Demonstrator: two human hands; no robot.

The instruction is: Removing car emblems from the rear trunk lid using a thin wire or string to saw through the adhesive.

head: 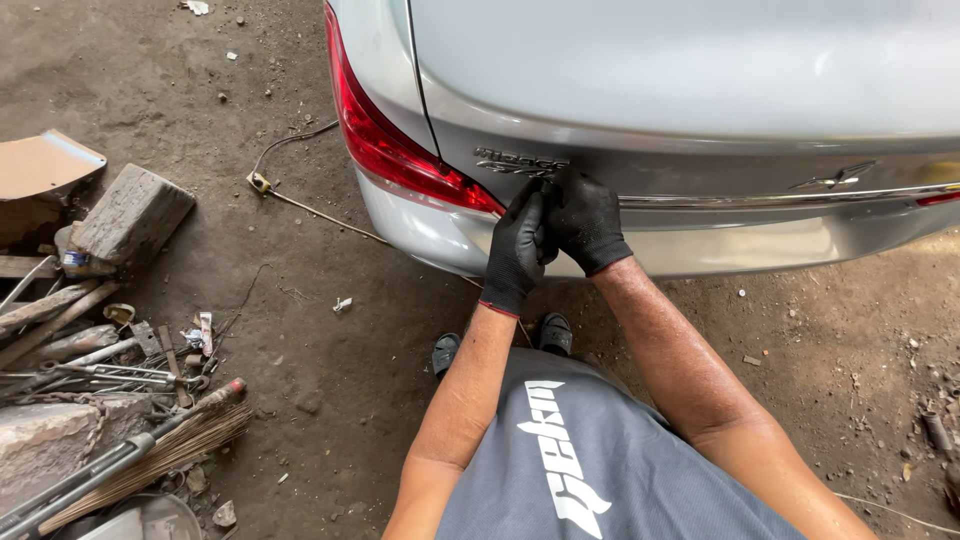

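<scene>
Evidently early: both gloved hands, left hand (pixel 515 255) and right hand (pixel 585 222), press together at the chrome trim strip (pixel 760 199) end beside the tail light (pixel 400 150). Fingers look curled, apparently pinching that end; the strip still sits on the silver car's boot lid (pixel 700 70).

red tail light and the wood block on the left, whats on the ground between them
In the head view, between the red tail light and the wood block lies dirt floor with a thin wire ending in a small yellowish fitting.

silver car rear (pixel 700 80), trunk lid shut, red tail lamp (pixel 395 150) at left corner, chrome strip (pixel 760 200) across
</scene>
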